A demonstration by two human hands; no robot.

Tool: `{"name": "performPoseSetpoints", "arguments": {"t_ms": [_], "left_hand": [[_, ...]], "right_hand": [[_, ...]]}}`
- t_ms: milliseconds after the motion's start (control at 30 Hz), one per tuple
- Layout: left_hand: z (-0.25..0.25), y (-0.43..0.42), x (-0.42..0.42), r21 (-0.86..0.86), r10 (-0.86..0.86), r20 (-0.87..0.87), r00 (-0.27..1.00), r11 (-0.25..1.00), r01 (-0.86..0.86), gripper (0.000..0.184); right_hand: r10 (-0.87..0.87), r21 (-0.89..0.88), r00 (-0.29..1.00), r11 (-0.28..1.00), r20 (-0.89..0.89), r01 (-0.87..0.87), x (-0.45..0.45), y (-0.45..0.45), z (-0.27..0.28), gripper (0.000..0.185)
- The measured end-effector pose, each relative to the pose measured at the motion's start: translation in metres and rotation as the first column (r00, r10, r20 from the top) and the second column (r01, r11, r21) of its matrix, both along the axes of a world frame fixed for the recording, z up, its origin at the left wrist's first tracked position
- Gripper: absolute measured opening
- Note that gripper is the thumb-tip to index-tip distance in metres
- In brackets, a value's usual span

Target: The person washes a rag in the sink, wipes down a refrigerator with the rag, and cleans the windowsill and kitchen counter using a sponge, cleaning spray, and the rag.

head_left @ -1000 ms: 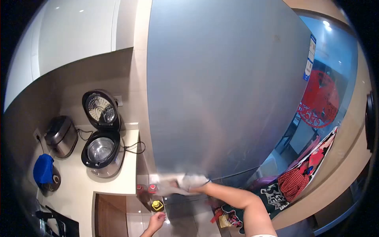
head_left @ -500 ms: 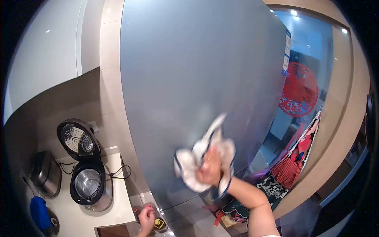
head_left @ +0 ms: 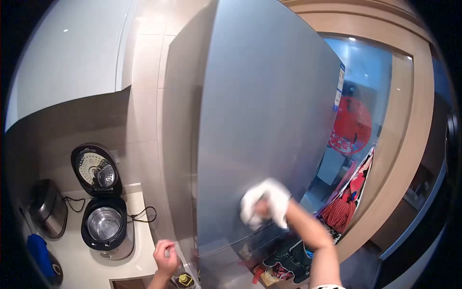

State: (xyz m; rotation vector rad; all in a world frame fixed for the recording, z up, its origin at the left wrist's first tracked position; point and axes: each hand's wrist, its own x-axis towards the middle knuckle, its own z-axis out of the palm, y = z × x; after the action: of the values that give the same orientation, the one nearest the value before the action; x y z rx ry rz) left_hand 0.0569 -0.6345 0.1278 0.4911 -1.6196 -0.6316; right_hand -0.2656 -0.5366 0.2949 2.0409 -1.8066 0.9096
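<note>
My right hand (head_left: 262, 208) is closed on a white cloth (head_left: 274, 195), bunched and blurred by motion. The cloth lies against the lower part of a tall grey-blue panel (head_left: 260, 111), which looks like a refrigerator door. My left hand (head_left: 166, 257) is at the lower left, beside the panel's left edge and above the counter's right end. Its fingers are curled in, with nothing visible in them. Just below it stands a bottle with a yellow cap (head_left: 184, 278).
A rice cooker (head_left: 108, 231) with its lid raised sits on the white counter (head_left: 139, 241), a dark steel appliance (head_left: 49, 212) and a blue item (head_left: 38, 253) to its left. Upper cabinets (head_left: 67, 58) hang above. At right are hanging cloths (head_left: 339, 212) and a wood-framed glass door (head_left: 409, 125).
My right hand has moved the cloth slightly on the panel. My left hand has come up from the bottles. The panel's left edge now appears farther right, with a shadowed strip beside it.
</note>
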Motion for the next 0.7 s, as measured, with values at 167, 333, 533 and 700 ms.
{"name": "performPoseSetpoints", "arguments": {"t_ms": [167, 333, 533, 700], "left_hand": [[-0.075, -0.003, 0.024, 0.351, 0.072, 0.103, 0.992, 0.931, -0.104, 0.005], [-0.096, -0.003, 0.000, 0.366, -0.065, 0.049, 0.997, 0.930, 0.043, 0.006], [-0.129, 0.003, -0.001, 0.535, -0.159, 0.031, 0.987, 0.837, 0.118, 0.007], [-0.128, 0.035, 0.018, 0.518, -0.138, -0.024, 0.990, 0.845, 0.131, 0.008]], "right_hand": [[-0.166, -0.732, 0.934, 0.669, -0.317, -0.130, 0.018, -0.033, 0.270, 0.047], [-0.415, -0.620, 0.485, 0.667, -0.770, -0.414, 0.135, -0.078, 0.326, 0.012], [-0.026, 0.280, 0.909, 0.948, -0.415, 0.155, 0.191, -0.052, 0.126, 0.023], [0.179, 0.178, -0.067, 0.984, -0.982, 0.022, 0.170, -0.067, -0.222, 0.029]]}}
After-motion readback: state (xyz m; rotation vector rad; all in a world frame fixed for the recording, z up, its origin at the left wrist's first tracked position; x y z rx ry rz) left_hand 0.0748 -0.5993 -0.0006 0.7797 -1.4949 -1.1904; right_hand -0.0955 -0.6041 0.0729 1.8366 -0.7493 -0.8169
